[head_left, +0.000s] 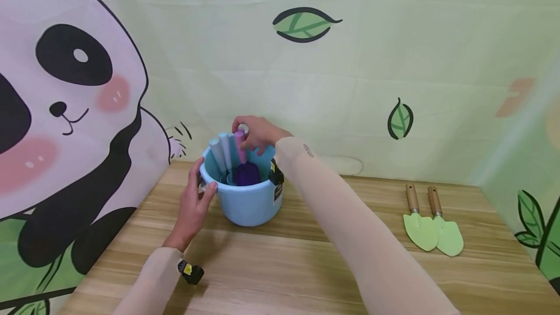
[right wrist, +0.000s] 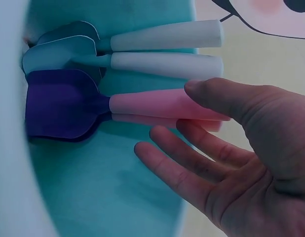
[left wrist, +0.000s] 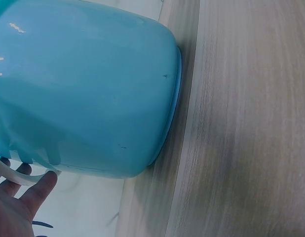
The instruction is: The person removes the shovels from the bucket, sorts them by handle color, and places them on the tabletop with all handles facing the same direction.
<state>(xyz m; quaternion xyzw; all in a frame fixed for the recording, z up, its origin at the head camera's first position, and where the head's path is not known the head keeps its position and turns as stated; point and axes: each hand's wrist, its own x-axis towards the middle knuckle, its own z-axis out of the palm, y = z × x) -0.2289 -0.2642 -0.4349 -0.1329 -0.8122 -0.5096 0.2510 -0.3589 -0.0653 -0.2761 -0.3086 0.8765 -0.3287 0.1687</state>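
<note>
A light blue bucket (head_left: 249, 205) stands on the table, several small shovels upright inside it. At its left side, my left hand (head_left: 197, 208) grips the bucket, thumb at the rim; in the left wrist view its fingers are around a pale curved handle (left wrist: 17, 177). My right hand (head_left: 262, 135) reaches over the opening and pinches a pink-handled shovel (right wrist: 147, 103) near the handle's end. A second pink handle (right wrist: 162, 121) lies close behind it; the visible blade (right wrist: 61, 103) is dark purple. Beside them lean two shovels with pale handles (right wrist: 165, 64) and teal blades (right wrist: 58, 57).
Two green-bladed trowels (head_left: 420, 230) with wooden handles lie on the right of the wood-grain table (head_left: 271, 271), blades overlapping. Behind it hangs a pale green backdrop (head_left: 245, 62) with leaves and a large panda (head_left: 74, 96). A thin cord loop (head_left: 350, 159) shows behind the right arm.
</note>
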